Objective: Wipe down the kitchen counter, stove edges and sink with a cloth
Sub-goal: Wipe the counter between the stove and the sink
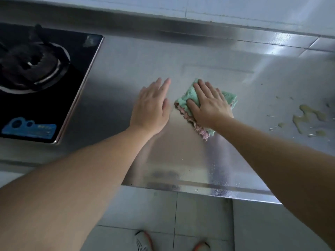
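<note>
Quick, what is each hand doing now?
Left hand: open, flat, holding nothing, beside the cloth.
Right hand: open, palm pressing the cloth onto the counter.

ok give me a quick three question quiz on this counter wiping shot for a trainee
1. True or false: the right hand presses the green and pink cloth flat on the steel counter.
2. Which side of the cloth is the yellowish spill on: A) stove side B) opposite side
3. Fill in: the left hand lies ____ and holds nothing.

Key: 1 true; 2 B; 3 open
</note>
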